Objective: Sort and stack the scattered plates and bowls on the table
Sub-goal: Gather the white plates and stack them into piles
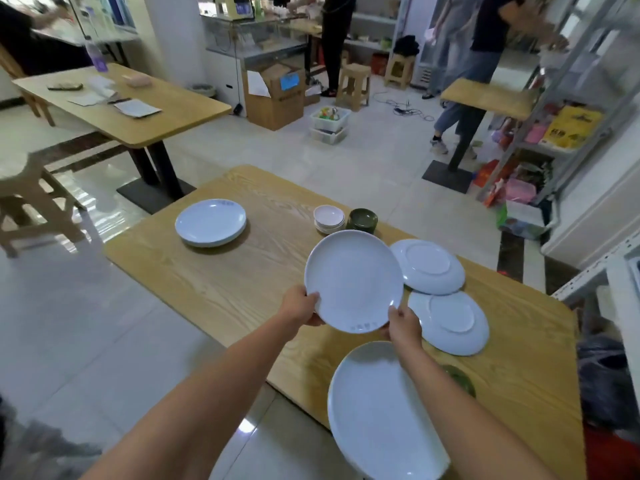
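Wooden worktop [214,282] — both hands [299,304] [403,325] pinch plate [353,280] rim; thin edge-grip risks slipping onto upturned plates [427,266].

Both hands hold a white plate [354,280] face up above the wooden table [221,282]: the left hand [300,304] grips its left rim, the right hand [403,325] its near right rim. To the right lie two upside-down plates [428,266], one nearer [449,322], their rims overlapping. A large plate [377,414] sits at the near edge, with a green bowl [460,379] just right of it. Far left rests a stack of plates [210,221]. Far behind the held plate stand stacked white bowls [329,219] beside stacked green bowls [362,220].
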{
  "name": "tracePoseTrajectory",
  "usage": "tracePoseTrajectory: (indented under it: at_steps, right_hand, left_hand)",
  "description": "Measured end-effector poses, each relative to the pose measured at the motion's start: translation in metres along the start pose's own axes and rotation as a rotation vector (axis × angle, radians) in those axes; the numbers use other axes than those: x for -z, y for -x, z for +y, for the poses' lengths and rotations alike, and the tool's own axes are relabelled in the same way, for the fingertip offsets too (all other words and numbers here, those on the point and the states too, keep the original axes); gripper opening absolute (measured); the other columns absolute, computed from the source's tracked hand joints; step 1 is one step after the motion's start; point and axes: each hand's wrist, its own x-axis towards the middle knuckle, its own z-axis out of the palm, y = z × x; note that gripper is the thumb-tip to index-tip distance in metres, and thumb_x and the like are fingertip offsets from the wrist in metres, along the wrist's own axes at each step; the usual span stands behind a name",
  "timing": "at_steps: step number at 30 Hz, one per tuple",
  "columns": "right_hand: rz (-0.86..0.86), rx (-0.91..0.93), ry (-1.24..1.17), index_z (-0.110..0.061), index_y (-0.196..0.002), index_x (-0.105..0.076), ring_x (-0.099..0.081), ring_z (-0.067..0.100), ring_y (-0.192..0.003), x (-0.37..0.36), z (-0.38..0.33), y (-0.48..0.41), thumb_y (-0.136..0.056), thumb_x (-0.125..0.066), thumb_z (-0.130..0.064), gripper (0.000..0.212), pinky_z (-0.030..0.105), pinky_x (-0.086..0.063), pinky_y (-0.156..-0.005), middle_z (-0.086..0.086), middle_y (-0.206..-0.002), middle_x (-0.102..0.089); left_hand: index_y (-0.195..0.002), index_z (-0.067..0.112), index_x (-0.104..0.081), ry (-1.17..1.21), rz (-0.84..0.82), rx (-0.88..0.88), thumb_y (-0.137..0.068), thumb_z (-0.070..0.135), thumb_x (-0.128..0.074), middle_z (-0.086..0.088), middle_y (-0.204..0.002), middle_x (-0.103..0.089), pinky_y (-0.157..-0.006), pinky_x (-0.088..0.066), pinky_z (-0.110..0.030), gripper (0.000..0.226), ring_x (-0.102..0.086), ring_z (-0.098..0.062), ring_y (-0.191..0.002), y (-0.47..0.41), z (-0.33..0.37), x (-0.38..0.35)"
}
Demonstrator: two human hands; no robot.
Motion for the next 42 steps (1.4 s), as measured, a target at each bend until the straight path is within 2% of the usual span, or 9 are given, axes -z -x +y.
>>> tracePoseTrajectory:
  at_steps: [3, 9, 14, 21, 25, 27, 31, 40, 42]
  right_hand:
    - [-0.105, -0.04, -0.01, -0.007, -0.093, -0.052, -0.052, 0.017, -0.053, -0.024, -0.004, 0.01, -0.089, -0.049, -0.005, 0.005, 0.014, -0.041, -0.037, 0.012, -0.084, -0.058]
    - [-0.147, -0.055, 0.032, -0.008, -0.092, -0.05, -0.053, 0.017, -0.055, -0.037, -0.018, -0.009, -0.088, -0.047, -0.005, 0.006, 0.02, -0.041, -0.041, 0.009, -0.084, -0.056]
    - [-0.182, -0.023, 0.082, -0.008, -0.097, -0.054, -0.059, 0.021, -0.063, -0.063, -0.036, -0.029, -0.089, -0.047, -0.008, 0.011, 0.025, -0.044, -0.048, 0.01, -0.087, -0.061]
    - [-0.24, -0.049, 0.155, -0.01, -0.093, -0.053, -0.064, 0.036, -0.09, -0.131, -0.06, -0.033, -0.088, -0.046, -0.01, 0.008, 0.043, -0.052, -0.08, 0.015, -0.096, -0.064]
    - [-0.261, -0.062, 0.169, -0.008, -0.103, -0.056, -0.063, 0.033, -0.094, -0.188, -0.091, -0.044, -0.089, -0.047, -0.012, 0.017, 0.049, -0.053, -0.087, 0.013, -0.103, -0.064]
    - [-0.26, -0.082, 0.16, -0.005, -0.108, -0.057, -0.063, 0.034, -0.097, -0.218, -0.108, -0.051, -0.089, -0.047, -0.012, 0.022, 0.049, -0.052, -0.089, 0.014, -0.107, -0.064]
    - [-0.273, -0.086, 0.177, -0.005, -0.104, -0.058, -0.063, 0.033, -0.099, -0.273, -0.146, -0.065, -0.089, -0.048, -0.015, 0.021, 0.04, -0.052, -0.087, 0.014, -0.108, -0.066]
    - [-0.345, -0.025, 0.399, -0.004, -0.103, -0.061, -0.061, 0.031, -0.098, -0.358, -0.188, -0.093, -0.092, -0.046, -0.018, 0.024, 0.03, -0.04, -0.075, 0.018, -0.116, -0.065]
    - [-0.335, -0.007, 0.452, -0.004, -0.111, -0.061, -0.06, 0.033, -0.105, -0.367, -0.191, -0.098, -0.093, -0.045, -0.02, 0.028, 0.031, -0.044, -0.08, 0.017, -0.118, -0.063]
  left_hand:
    - [-0.104, 0.0, -0.057, 0.049, 0.056, 0.076, -0.096, 0.006, -0.043, -0.02, -0.084, -0.062, -0.043, -0.055, -0.024, 0.018, -0.061, -0.025, -0.056, 0.003, -0.015, 0.02]
    - [-0.099, -0.001, -0.058, 0.062, 0.079, 0.148, -0.089, 0.001, -0.041, -0.021, -0.082, -0.063, -0.052, -0.057, -0.032, 0.02, -0.061, -0.03, -0.058, -0.013, -0.015, 0.027]
    - [-0.069, 0.018, -0.055, -0.024, 0.234, 0.109, -0.081, 0.002, -0.044, -0.009, -0.065, -0.06, -0.051, -0.053, -0.03, 0.023, -0.059, -0.026, -0.053, -0.028, -0.001, 0.039]
    - [-0.093, 0.001, -0.059, -0.214, 0.437, 0.243, -0.101, 0.025, -0.034, -0.012, -0.072, -0.062, -0.056, -0.048, -0.03, 0.035, -0.061, -0.025, -0.061, -0.076, -0.015, 0.101]
    - [-0.104, 0.002, -0.063, -0.462, 0.496, 0.247, -0.101, 0.025, -0.036, -0.014, -0.102, -0.066, -0.069, -0.042, -0.031, 0.035, -0.063, -0.03, -0.092, -0.125, -0.011, 0.151]
    - [-0.109, 0.006, -0.058, -0.515, 0.523, 0.253, -0.101, 0.023, -0.035, -0.013, -0.108, -0.064, -0.071, -0.04, -0.032, 0.029, -0.061, -0.032, -0.1, -0.15, -0.002, 0.174]
    - [-0.107, 0.007, -0.046, -0.584, 0.582, 0.211, -0.1, 0.02, -0.033, -0.014, -0.102, -0.062, -0.067, -0.041, -0.036, 0.02, -0.061, -0.033, -0.092, -0.199, 0.006, 0.223]
    - [-0.107, 0.003, -0.053, -0.536, 0.595, 0.304, -0.1, 0.019, -0.034, -0.018, -0.114, -0.059, -0.079, -0.043, -0.038, 0.026, -0.058, -0.036, -0.104, -0.256, -0.003, 0.298]
    - [-0.107, 0.004, -0.054, -0.533, 0.596, 0.321, -0.1, 0.02, -0.034, -0.017, -0.114, -0.059, -0.081, -0.044, -0.039, 0.026, -0.058, -0.036, -0.103, -0.263, -0.004, 0.303]
